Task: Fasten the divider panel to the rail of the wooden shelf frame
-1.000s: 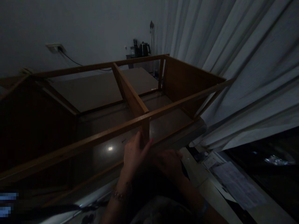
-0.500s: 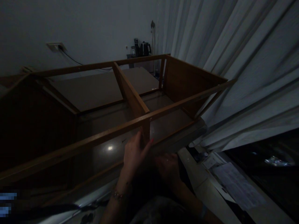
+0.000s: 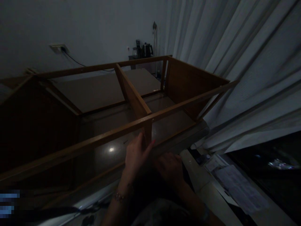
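Well to the left of the fingers, in deep shadow, the left end panel (image 3: 39, 131) closes the wooden frame. From that side the front rail (image 3: 110, 131) climbs rightward and passes just above the left fingertips. Near those fingers, just left of them, a small dark nail-like piece (image 3: 125, 142) lies on the glossy base (image 3: 103, 157). The left hand (image 3: 135, 152) comes up from below, its thumb on the right and its fingers on the left of the short post (image 3: 147, 130), so it grips the post between them. The post lies up and slightly right from the palm; its long axis runs upright, dropping from the rail, and its lower end is hidden. Behind it, beyond the fingertips, the divider (image 3: 133, 92) runs away toward the back rail (image 3: 80, 70). Of the 2 hands, the left is nearer, in contact with the post. The right hand (image 3: 170, 166) sits lower and to the right of the post, just beyond the left thumb, its fingers bent in shadow; I cannot tell whether they hold anything. Farther right and up from both hands stands the right end panel (image 3: 188, 78), with the pale curtain (image 3: 242, 66) beyond.
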Demonstrator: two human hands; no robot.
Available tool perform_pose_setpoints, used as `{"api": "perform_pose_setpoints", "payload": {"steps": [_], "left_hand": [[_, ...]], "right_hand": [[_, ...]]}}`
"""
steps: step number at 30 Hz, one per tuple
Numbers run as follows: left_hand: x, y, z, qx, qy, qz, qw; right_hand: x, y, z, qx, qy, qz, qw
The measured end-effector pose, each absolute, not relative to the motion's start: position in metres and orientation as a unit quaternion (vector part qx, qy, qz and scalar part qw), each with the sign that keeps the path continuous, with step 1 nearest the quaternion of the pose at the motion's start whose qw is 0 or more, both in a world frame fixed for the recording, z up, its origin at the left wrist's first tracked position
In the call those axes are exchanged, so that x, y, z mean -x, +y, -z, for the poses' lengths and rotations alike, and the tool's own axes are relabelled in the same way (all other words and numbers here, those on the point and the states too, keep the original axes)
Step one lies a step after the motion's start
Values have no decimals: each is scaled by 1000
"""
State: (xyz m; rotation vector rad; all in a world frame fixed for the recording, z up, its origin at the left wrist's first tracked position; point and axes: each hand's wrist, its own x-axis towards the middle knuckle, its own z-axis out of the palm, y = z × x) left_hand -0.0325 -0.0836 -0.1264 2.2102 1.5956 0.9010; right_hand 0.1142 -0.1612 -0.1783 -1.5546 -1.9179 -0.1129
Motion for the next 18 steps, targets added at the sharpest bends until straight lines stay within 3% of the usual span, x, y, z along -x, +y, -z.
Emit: {"api": "perform_pose_setpoints", "payload": {"steps": [4, 11, 18], "left_hand": [[32, -84, 126, -764, 549, -308, 141], [33, -84, 125, -763, 552, -307, 139], [32, -85, 123, -761, 547, -312, 153]], "right_hand": [[-112, -159, 175, 606, -717, -4, 346], [-100, -161, 183, 645, -597, -212, 427], [-103, -161, 181, 635, -651, -106, 403]]}}
